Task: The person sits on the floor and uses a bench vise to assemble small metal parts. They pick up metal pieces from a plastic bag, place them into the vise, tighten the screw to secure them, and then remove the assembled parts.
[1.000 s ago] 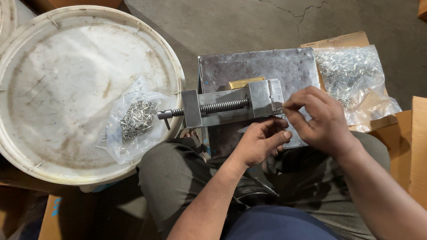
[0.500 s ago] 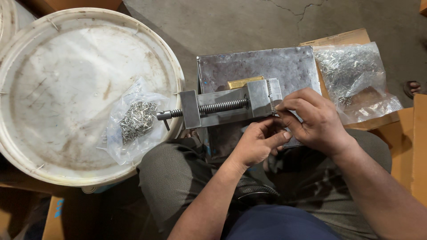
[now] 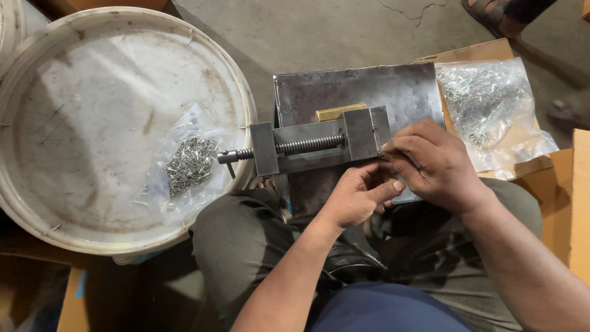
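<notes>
A small steel vise (image 3: 319, 146) lies across a grey metal plate (image 3: 369, 89) over my lap, its screw handle pointing left. A brass block (image 3: 339, 112) sits behind its jaws. My right hand (image 3: 437, 165) rests at the vise's right end, fingertips pinched together against the jaw. My left hand (image 3: 357, 198) is just below, fingers curled and thumb touching the right hand. Anything held between the fingers is hidden.
A big white bucket lid (image 3: 92, 123) on the left carries a clear bag of small metal pins (image 3: 187, 163). A second clear bag of metal parts (image 3: 491, 110) lies on cardboard (image 3: 571, 203) at the right. Another person's sandalled foot (image 3: 491, 15) shows at top right.
My right hand has slid up against the vise's right end, and the thin dark piece seen at its fingers earlier is out of sight. A foot has come into view at top right.
</notes>
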`<state>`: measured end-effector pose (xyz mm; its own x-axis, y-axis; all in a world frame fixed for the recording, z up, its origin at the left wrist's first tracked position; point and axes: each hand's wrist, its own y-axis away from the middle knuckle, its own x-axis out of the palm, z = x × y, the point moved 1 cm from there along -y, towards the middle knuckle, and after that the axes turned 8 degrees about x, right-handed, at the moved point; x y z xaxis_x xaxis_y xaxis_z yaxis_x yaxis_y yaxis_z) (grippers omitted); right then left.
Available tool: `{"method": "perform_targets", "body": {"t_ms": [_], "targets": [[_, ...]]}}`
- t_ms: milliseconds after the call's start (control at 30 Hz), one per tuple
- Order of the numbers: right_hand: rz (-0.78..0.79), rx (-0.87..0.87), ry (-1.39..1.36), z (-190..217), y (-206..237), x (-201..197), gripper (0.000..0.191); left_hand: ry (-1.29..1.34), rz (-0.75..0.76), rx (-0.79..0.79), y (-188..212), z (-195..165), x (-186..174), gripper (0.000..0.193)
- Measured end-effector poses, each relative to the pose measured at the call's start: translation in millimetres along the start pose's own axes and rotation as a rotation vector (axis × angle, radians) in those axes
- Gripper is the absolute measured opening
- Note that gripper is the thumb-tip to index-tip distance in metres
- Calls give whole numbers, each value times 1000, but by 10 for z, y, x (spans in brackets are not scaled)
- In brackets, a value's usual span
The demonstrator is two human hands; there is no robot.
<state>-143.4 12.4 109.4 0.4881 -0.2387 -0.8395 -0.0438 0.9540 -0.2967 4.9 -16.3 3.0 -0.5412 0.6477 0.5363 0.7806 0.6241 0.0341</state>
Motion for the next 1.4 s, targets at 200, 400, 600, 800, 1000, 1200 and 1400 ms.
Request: {"method": "perform_targets", "body": {"t_ms": [200,400,600,800,1000,1200,1400], "targets": [[-21,0,59,-75,54,59,20,-9,-11,-10,-1,5,-15,27],[-59,4,39,-177,131,123,19,19,-11,-4,-1,-2,-8,22],[-66,29,26,-290,232,181,20,-14,-22,-62,8,-31,-2,22],[-74,39,3,-354,337,221,20,55,-13,-9,0,13,-15,23],[-188,117,-59,-295,366,172,16,116,-41,-13,9,20,-18,25],[-153,399,-79,-387,636,213,15,30,-126,-28,79,42,-4,15],[-162,387,-41,-301,744,285,16,-186,-156,4,300,9,73,13]]}}
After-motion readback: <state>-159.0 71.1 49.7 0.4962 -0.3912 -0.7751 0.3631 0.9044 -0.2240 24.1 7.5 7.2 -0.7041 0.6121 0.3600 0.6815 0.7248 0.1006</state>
